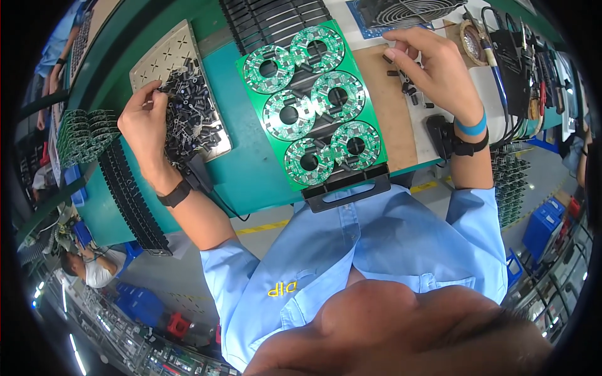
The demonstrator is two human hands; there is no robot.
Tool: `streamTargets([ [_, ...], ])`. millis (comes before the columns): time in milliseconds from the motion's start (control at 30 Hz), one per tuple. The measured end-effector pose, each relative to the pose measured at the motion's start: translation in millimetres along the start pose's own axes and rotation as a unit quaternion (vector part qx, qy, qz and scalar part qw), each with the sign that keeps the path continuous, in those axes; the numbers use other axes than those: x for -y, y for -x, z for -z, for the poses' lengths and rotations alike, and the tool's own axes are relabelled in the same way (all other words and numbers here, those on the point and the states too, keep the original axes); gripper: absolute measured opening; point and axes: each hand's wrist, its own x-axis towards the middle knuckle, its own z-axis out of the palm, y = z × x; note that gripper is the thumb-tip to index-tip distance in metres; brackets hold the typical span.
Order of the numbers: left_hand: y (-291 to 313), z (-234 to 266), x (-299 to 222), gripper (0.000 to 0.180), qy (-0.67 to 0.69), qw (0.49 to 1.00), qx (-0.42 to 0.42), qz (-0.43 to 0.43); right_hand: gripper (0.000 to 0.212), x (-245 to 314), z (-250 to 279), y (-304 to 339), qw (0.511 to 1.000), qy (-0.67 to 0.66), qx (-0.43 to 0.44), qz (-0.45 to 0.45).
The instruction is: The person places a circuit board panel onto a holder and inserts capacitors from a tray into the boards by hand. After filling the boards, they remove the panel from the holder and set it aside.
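Note:
My left hand (145, 122) is over a metal tray (150, 62) at the left, thumb and forefinger closed together at the edge of a heap of black capacitors (188, 106). Whatever is between those fingertips is too small to make out. My right hand (442, 72) hovers over a brown board (395, 125), its thumb and forefinger apart. One black capacitor (387, 59) shows right by the thumb tip; several loose capacitors (411, 94) lie below the hand. Between my hands a green circuit board panel (276, 150) with ring-shaped boards rests on a black carrier (348, 194).
A black slotted rack (276, 19) stands behind the panel. Stacked green boards (88, 135) and a long black slotted strip (133, 194) are at the left. A fan grille (407, 12), a round dish (471, 42) and cables (501, 88) crowd the far right. Another person (100, 266) is at lower left.

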Motion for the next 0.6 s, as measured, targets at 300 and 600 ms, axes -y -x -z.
streamTargets([
  [300,-1.4,1.7,11.4,0.022,-0.02,1.0,-0.017,0.012,0.027,6.4,7.2,-2.7,1.0,0.014,0.001,-0.005],
  [600,-0.1,3.0,9.6,0.02,-0.032,0.999,-0.008,0.02,0.027,7.2,6.2,-0.4,1.0,0.019,0.002,-0.003],
])
